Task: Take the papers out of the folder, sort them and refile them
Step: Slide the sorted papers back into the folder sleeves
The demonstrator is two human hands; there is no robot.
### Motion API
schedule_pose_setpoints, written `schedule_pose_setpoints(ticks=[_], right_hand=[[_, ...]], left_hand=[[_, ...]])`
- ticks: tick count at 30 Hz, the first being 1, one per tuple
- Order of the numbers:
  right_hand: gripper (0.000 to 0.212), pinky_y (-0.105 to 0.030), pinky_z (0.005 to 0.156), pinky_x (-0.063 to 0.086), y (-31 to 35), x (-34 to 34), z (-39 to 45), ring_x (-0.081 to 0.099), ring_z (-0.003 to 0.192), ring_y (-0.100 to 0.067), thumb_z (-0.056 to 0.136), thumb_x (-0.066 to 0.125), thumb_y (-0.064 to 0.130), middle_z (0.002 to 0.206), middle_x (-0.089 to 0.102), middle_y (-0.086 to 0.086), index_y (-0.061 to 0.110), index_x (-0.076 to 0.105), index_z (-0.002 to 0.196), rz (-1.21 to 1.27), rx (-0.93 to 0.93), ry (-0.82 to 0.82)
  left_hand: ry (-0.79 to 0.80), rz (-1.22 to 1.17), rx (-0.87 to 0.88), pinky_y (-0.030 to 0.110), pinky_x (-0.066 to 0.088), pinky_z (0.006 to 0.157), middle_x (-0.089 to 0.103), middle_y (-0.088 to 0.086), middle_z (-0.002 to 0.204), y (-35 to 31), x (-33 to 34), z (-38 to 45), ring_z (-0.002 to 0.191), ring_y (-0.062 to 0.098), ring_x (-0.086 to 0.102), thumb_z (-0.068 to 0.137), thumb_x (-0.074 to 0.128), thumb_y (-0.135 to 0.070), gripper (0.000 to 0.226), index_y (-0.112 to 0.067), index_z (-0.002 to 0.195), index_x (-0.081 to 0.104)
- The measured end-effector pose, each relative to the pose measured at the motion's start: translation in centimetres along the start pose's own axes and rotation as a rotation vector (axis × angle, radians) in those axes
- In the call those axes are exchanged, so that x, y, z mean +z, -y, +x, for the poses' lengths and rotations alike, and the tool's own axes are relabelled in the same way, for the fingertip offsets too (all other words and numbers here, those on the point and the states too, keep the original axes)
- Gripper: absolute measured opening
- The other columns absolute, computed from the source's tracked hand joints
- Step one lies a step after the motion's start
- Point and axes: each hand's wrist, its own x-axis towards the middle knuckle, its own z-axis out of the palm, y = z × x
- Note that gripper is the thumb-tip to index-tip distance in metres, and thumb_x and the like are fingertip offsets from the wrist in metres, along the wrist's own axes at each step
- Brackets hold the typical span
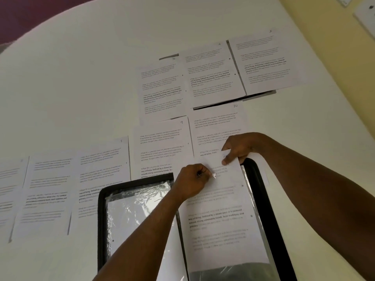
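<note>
Over the open folder (269, 209): a sheet (219, 209) going into or out of a clear sleeve (132, 211).

Nearest, the left hand (192, 182) pinched the sleeve's mouth while the right hand (239, 148) gripped the sheet's top edge. Beyond the folder, numbered papers (162, 142) lay spread in rows across the white surface (81, 78). Judging by that, refiling seemed underway; next, the sheet needs sliding straight without creasing.

Count on inspection. Folder (265, 199): one, black-edged, lying open at 6 o'clock, with clear plastic sleeves (129, 211) of which two can be told apart. Hands: two, left hand (191, 182) and right hand (239, 148). Held sheet (219, 216): one. Loose printed sheets (160, 92) on the white table (71, 78): at least nine, from 9 o'clock round to 1 o'clock; the left edge crops the exact total.
</note>
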Motion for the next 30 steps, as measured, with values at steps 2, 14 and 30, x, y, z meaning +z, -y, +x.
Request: schedule_pose_setpoints(ticks=[2, 14, 30], right_hand=[[0.035, -0.034, 0.079, 0.059, 0.4, 0.2, 0.1, 0.068, 0.092, -0.022, 0.080, 0.078, 0.031, 0.105, 0.070, -0.010, 0.013, 0.068, 0.109, -0.031, -0.017, -0.044], [0.019, -0.030, 0.091, 0.050, 2.2, 3.4, 0.4, 0.062, 0.104, -0.015, 0.088, 0.062, 0.010, 0.108, 0.071, 0.003, 0.022, 0.076, 0.093, -0.427, -0.096, 0.091], [0.040, -0.023, 0.063, 0.051, -3.4, 9.2, -8.0, 0.068, 0.077, -0.017, 0.080, 0.075, 0.043, 0.095, 0.075, -0.008, 0.011, 0.067, 0.104, 0.279, 0.007, -0.134]], left_hand=[[-0.002, 0.013, 0.011, 0.010, 0.042, 0.069, 0.065, -0.017, 0.080, 0.1, 0.1, 0.1, 0.079, 0.001, 0.061, 0.095, 0.058, -0.023, 0.012, -0.026, 0.088, 0.068], [-0.029, 0.028, 0.040, 0.014, 0.045, 0.067, 0.069, -0.009, 0.083, 0.2, 0.4, 0.2, 0.076, 0.005, 0.063, 0.094, 0.059, -0.023, 0.011, -0.023, 0.089, 0.069], [-0.313, -0.080, 0.113, 0.032, 0.042, 0.104, 0.042, -0.004, 0.147, 1.2, 1.7, -4.3, 0.132, 0.012, 0.043, 0.090, 0.066, -0.032, 0.058, -0.022, 0.142, 0.042]])
